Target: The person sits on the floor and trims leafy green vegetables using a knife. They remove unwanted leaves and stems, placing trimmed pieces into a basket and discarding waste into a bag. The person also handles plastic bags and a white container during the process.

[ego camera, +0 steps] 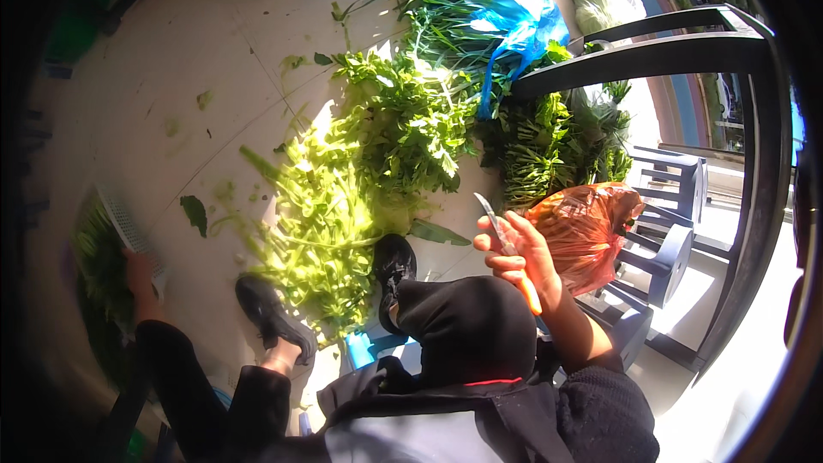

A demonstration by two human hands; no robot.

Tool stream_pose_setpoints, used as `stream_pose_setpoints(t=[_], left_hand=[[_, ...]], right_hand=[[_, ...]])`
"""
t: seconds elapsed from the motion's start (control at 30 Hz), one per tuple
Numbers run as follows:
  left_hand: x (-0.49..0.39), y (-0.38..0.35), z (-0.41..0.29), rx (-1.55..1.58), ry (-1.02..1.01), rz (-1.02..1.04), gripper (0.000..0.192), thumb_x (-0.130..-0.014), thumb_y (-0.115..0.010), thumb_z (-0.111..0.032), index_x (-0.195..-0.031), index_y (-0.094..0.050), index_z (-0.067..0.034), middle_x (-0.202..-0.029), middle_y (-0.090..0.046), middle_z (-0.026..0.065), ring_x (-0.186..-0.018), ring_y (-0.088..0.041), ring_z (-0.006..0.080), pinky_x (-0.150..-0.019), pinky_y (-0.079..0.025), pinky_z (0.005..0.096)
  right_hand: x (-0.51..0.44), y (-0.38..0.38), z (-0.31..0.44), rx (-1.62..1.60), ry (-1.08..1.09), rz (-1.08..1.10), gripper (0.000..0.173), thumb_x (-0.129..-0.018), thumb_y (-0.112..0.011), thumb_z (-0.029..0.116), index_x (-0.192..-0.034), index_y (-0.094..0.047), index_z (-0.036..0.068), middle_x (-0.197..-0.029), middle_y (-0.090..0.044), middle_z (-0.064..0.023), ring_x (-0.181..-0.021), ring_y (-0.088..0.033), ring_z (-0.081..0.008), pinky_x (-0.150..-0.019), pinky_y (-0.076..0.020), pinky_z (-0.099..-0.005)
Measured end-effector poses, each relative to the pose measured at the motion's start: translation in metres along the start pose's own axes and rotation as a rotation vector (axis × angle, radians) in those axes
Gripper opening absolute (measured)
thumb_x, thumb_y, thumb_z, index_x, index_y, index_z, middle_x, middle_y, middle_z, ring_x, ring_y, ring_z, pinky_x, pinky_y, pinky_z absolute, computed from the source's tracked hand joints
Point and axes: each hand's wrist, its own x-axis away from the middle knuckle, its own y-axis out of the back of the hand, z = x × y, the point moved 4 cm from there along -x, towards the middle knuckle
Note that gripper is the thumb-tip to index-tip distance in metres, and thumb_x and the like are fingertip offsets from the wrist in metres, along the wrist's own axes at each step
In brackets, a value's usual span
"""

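My right hand [524, 254] is raised above my right knee, gripping a small knife [530, 296] with an orange handle and a curved blade pointing up. Off to the far left, my left hand [140, 270] reaches over the rim of a white perforated plastic basket [122, 218]. Dark green leafy vegetables [103, 270] fill that basket, and my fingers are blurred against them, so their grip is unclear. Between and beyond my feet lies a sunlit heap of leafy greens and stalks [328, 225], with more leafy greens [418, 116] behind it.
An orange plastic bag [582, 231] bulges beside my right hand. Long green stalks [443, 13] stick out of a blue plastic bag [533, 19] farther off. Bundled greens [537, 154] lie beneath a black frame [662, 61]. Loose leaves [194, 215] dot the tiled floor [199, 109].
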Motion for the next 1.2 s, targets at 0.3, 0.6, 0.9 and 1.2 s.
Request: stream_pose_setpoints(t=[0.3, 0.6, 0.9, 1.2], left_hand=[[0.114, 0.022, -0.131, 0.026, -0.712, 0.700, 0.067, -0.094, -0.063, -0.020, -0.150, -0.031, -0.004, -0.133, -0.055, 0.0256, -0.117, -0.059, 0.0388, -0.097, -0.049, 0.0422], [0.479, 0.391, -0.376, 0.968, -1.561, 0.565, 0.017, -0.091, -0.066, -0.014, -0.100, -0.066, 0.000, -0.093, -0.070, 0.0136, -0.092, -0.067, 0.0259, -0.084, -0.052, 0.0374], [0.682, 0.482, -0.357, 2.240, -0.935, 1.390, 0.035, -0.085, -0.069, -0.030, -0.071, -0.065, 0.002, -0.067, -0.064, 0.0115, -0.055, -0.059, 0.0239, -0.049, -0.048, 0.0308], [0.701, 0.498, -0.349, 1.467, -1.763, 2.259, 0.031, -0.097, -0.058, -0.023, -0.073, -0.062, -0.002, -0.077, -0.059, 0.0159, -0.063, -0.055, 0.0300, -0.057, -0.046, 0.0411]], right_hand=[[-0.067, 0.145, -0.075, 1.528, 0.388, -0.049, 0.029, -0.081, -0.067, 0.011, -0.108, -0.060, 0.006, -0.077, -0.063, -0.0162, -0.072, -0.065, -0.0336, -0.064, -0.0493, -0.0429], [0.127, 0.155, 0.092, 1.588, 1.412, -0.831, 0.014, -0.076, -0.068, -0.001, -0.087, -0.063, 0.006, -0.090, -0.060, -0.0105, -0.077, -0.063, -0.0302, -0.071, -0.0513, -0.0354], [0.181, 0.351, 0.176, 0.647, 1.306, -1.171, 0.029, -0.089, -0.064, 0.028, -0.086, -0.069, -0.001, -0.076, -0.068, -0.0105, -0.070, -0.062, -0.0223, -0.067, -0.0474, -0.0381], [0.154, 0.294, 0.185, 1.538, 0.859, -1.267, 0.037, -0.084, -0.066, 0.037, -0.102, -0.066, 0.004, -0.096, -0.069, -0.0220, -0.093, -0.066, -0.0389, -0.081, -0.0501, -0.0463]])
